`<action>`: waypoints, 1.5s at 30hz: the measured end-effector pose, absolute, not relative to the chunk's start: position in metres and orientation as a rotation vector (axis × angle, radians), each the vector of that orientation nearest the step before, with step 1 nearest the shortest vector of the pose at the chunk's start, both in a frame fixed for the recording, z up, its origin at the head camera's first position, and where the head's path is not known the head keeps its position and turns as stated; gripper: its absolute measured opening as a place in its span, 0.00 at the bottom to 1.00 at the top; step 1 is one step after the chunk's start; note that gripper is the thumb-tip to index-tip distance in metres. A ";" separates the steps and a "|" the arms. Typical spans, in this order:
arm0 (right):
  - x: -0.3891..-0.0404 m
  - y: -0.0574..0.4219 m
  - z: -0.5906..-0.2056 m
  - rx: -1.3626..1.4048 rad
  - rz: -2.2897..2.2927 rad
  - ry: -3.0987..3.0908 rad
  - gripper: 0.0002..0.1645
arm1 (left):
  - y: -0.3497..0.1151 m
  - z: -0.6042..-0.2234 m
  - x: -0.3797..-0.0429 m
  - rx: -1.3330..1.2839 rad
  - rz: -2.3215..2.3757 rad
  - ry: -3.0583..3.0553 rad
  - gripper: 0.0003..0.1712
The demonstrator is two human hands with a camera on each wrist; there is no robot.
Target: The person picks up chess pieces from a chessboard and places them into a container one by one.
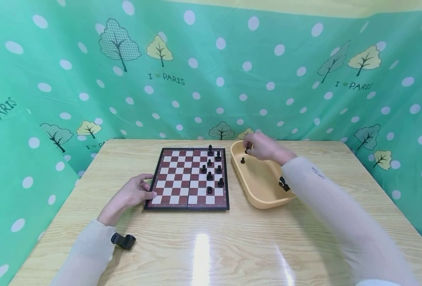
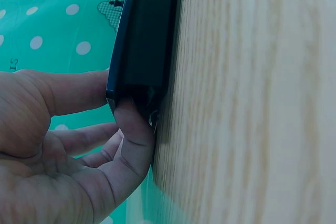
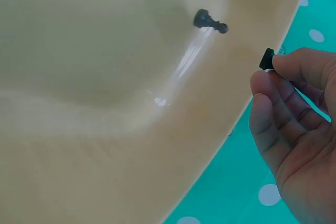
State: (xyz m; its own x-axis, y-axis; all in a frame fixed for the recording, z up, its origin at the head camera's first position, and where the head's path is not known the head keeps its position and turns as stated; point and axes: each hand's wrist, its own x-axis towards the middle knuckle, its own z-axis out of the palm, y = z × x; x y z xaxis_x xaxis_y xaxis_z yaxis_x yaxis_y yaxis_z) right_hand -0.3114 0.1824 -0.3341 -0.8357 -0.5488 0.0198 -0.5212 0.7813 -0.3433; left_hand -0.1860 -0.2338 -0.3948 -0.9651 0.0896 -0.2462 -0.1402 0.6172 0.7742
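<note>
On the left edge of the chessboard [image 1: 171,176], my left hand [image 1: 135,190] grips the frame, thumb on one face and a curled finger against the other in the left wrist view, where the board's dark side [image 2: 144,35] shows. My right hand [image 1: 262,147] is over the far end of a yellow tray [image 1: 261,178]. Between thumb and fingertips it pinches a small black chess piece [image 3: 267,59]; only its base shows, so its kind is hidden. One black pawn [image 3: 207,21] lies inside the tray. Several black chess pieces [image 1: 209,175] stand on the board's right half.
The wooden table [image 1: 168,246] carries board and tray side by side, with a narrow gap between them. A green dotted curtain [image 1: 218,79] hangs behind and at the sides. My right sleeve [image 1: 325,202] passes over the tray's right rim.
</note>
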 end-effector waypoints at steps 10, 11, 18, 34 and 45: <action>-0.320 0.185 -0.350 -0.852 -0.534 2.874 0.10 | -0.233 -0.396 -0.185 -0.038 1.273 2.586 0.45; -0.321 0.185 -0.352 -0.849 -0.524 2.872 0.10 | -0.233 -0.396 -0.185 -0.040 1.272 2.586 0.44; -0.328 0.187 -0.363 -0.871 -0.422 2.877 0.07 | -0.234 -0.397 -0.184 -0.029 1.271 2.582 0.44; -0.328 0.190 -0.375 -0.804 -0.376 2.828 0.08 | -0.234 -0.397 -0.186 -0.036 1.275 2.580 0.44; -0.330 0.192 -0.380 -0.744 -0.406 2.811 0.09 | -0.235 -0.398 -0.187 -0.045 1.281 2.584 0.44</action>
State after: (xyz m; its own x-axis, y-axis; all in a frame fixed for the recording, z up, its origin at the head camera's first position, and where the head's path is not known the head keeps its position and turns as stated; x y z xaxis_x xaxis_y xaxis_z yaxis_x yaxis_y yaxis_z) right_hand -0.3302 0.1923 -0.3800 -0.8520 -0.5082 -0.1259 -0.4519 0.8352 -0.3134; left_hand -0.1873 -0.2352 -0.3983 -0.9667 0.0855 -0.2411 -0.1401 0.6115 0.7788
